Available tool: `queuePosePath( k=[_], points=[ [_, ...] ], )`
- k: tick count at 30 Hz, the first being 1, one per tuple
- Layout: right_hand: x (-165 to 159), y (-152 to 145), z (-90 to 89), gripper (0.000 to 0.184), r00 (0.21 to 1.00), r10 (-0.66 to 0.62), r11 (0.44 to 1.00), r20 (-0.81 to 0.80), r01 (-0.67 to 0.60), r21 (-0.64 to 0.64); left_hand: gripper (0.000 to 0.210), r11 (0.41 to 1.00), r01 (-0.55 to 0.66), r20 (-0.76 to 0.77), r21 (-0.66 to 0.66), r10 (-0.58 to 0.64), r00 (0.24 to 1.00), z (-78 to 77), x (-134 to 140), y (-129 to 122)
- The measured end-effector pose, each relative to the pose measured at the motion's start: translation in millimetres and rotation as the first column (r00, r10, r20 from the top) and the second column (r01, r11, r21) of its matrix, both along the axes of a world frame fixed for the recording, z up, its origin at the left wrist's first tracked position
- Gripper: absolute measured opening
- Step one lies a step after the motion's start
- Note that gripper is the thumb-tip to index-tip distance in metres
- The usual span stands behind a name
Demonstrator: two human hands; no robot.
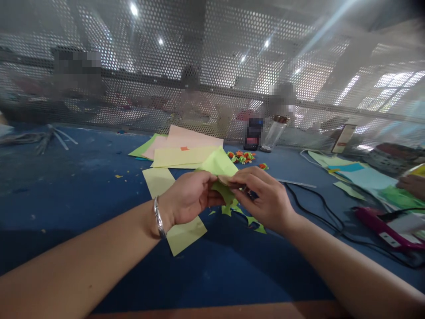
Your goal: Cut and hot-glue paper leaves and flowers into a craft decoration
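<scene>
My left hand (195, 195), with a silver bangle on its wrist, is closed on a bright green sheet of paper (218, 163). My right hand (262, 195) meets it at the paper, its fingers pinched together. Between the fingertips shows a small tan piece (225, 179) with a darker part behind it; its kind is unclear. Jagged green paper scraps (250, 220) lie just below my hands. A pale yellow sheet (186, 235) rests on the table under my left forearm and hand.
Stacked pink and yellow sheets (195, 137) lie behind my hands, near small orange and green paper pieces (241, 157). A clear bottle (275, 135) stands by the perforated screen (212, 57). Black cables (327, 210) and a magenta power strip (385, 230) are right, near another person's hand (413, 184).
</scene>
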State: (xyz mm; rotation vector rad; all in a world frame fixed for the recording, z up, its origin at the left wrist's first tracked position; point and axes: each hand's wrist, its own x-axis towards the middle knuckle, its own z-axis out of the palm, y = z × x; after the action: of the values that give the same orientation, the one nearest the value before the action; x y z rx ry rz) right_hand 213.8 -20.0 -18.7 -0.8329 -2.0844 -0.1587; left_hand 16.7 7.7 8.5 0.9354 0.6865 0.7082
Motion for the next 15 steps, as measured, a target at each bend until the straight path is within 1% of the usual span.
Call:
queuePosePath(
  k=[2,4,7,9,15],
  points=[
    [-0.2,1.0,0.0,0.021,0.999,0.012,1.000,0.031,-0.012,-0.006,0.037,1.000,-0.018,0.028,0.009,0.017,0.999,1.5,1.2,-0.8],
    [0.0,2.1,0.5,0.021,0.999,0.020,1.000,0.038,-0.020,-0.008,0.032,0.998,-0.035,0.040,0.045,0.034,0.999,2.1,2.0,-1.5],
    [0.4,2.6,1.8,0.022,0.999,0.030,1.000,0.029,-0.030,-0.007,0.021,0.990,-0.091,0.031,0.106,0.088,0.996,1.1,2.7,-3.1],
    [0.2,2.0,2.5,0.023,0.999,0.028,0.999,0.016,-0.028,-0.020,0.020,0.987,-0.114,0.036,0.110,0.111,0.993,-0.2,3.0,-3.9],
    [-1.8,0.0,2.4,0.021,0.999,0.003,0.997,-0.033,-0.006,-0.083,0.021,0.991,-0.095,0.114,0.096,0.083,0.990,-2.3,4.2,-3.3]
  ],
)
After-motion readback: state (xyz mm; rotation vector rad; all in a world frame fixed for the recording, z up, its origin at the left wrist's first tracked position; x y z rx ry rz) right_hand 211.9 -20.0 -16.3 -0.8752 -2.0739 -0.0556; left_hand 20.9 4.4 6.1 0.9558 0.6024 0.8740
